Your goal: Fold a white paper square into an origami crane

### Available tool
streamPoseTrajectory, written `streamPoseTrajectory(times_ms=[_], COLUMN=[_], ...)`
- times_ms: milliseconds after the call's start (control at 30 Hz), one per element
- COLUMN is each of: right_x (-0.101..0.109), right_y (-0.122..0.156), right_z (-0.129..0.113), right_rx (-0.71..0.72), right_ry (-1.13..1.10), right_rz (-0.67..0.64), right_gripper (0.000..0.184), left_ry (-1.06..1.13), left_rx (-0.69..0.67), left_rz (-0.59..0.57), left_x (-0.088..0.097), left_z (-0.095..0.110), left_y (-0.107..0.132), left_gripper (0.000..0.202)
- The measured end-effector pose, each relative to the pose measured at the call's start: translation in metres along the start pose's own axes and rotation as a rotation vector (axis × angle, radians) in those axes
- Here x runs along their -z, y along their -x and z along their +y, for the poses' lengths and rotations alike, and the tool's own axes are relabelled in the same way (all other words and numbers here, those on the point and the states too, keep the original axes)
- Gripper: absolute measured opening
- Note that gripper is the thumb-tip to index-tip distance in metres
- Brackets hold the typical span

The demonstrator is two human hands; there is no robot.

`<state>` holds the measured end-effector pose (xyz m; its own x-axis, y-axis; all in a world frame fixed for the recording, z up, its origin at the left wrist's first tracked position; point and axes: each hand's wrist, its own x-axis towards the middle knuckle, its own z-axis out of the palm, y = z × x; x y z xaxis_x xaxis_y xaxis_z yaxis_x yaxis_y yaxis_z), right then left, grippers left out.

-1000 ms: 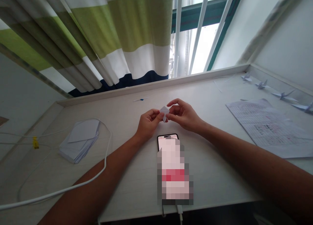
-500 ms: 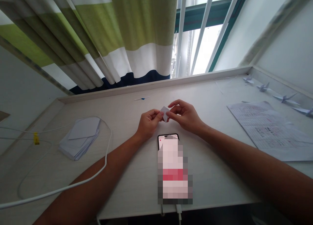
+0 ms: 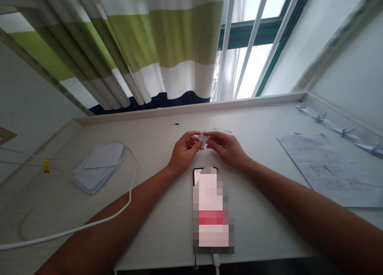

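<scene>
Folded paper (image 3: 204, 138) between both hands over worktop (image 3: 167, 227), beyond phone (image 3: 209, 207); left hand (image 3: 184, 149) pinching its left side, right hand (image 3: 229, 147) pinching its right; half second ago paper showed broad diamond, right forefinger raised; now forefinger lowered to it, outline slimmer; suggests flap being worked; narrow tip points toward phone, long axis seemingly near-to-far, partly finger-hidden.
</scene>
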<state>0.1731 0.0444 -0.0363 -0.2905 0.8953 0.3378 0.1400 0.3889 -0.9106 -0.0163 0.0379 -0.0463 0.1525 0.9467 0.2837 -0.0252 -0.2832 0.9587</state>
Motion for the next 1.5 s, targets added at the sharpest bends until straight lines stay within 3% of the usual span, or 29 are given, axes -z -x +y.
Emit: streamPoseTrajectory(times_ms=[267,433,700,833,1067,1333,1500], right_x=[0.004,0.005,0.004,0.004,0.001,-0.001,0.001], right_y=[0.000,0.001,0.001,0.001,-0.001,-0.002,-0.002], right_z=[-0.003,-0.003,-0.004,-0.006,-0.002,-0.004,-0.004], right_rx=[-0.046,-0.091,-0.174,-0.191,-0.203,-0.232,-0.236], right_ry=[-0.069,-0.044,-0.128,-0.144,-0.233,-0.272,-0.216], right_rz=[-0.051,-0.047,-0.012,-0.023,0.016,0.043,0.007], right_gripper=[0.017,0.030,0.028,0.031,0.028,0.032,0.036], left_ry=[-0.035,-0.040,-0.134,-0.174,0.102,0.060,0.050], left_rx=[0.020,0.062,0.036,0.055,0.061,0.086,0.088], left_rz=[-0.002,0.006,-0.034,0.009,0.063,-0.021,0.023], left_x=[0.003,0.004,0.002,0.002,0.001,0.002,0.002], left_z=[-0.007,-0.008,0.002,0.001,-0.006,-0.007,-0.007], left_y=[-0.001,0.000,0.001,0.001,-0.003,-0.003,-0.003], left_gripper=[0.027,0.029,0.024,0.025,0.029,0.024,0.027])
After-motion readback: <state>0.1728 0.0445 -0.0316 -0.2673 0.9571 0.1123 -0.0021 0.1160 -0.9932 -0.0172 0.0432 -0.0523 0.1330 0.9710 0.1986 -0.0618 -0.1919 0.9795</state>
